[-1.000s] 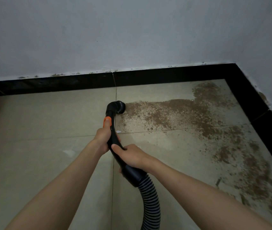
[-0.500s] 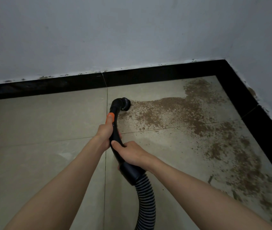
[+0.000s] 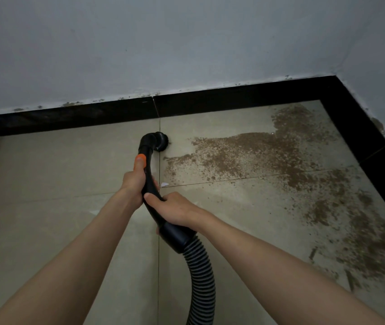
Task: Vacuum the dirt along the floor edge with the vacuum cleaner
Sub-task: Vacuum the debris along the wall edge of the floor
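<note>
- left hand [image 3: 134,184] wrapped round the black vacuum wand [image 3: 149,177], just below its orange button [image 3: 140,160]
- right hand [image 3: 175,208] grips the wand lower down, above the ribbed hose [image 3: 201,273]
- brush nozzle [image 3: 161,141] on the floor tile [image 3: 69,165] — near the black skirting [image 3: 233,99], at the left end of the dirt [image 3: 257,156]
- dirt spreads right, toward the corner

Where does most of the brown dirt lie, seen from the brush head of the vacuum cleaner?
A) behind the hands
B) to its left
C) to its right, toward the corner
C: the dirt spreads right of the brush head toward the corner of the black skirting.
</note>
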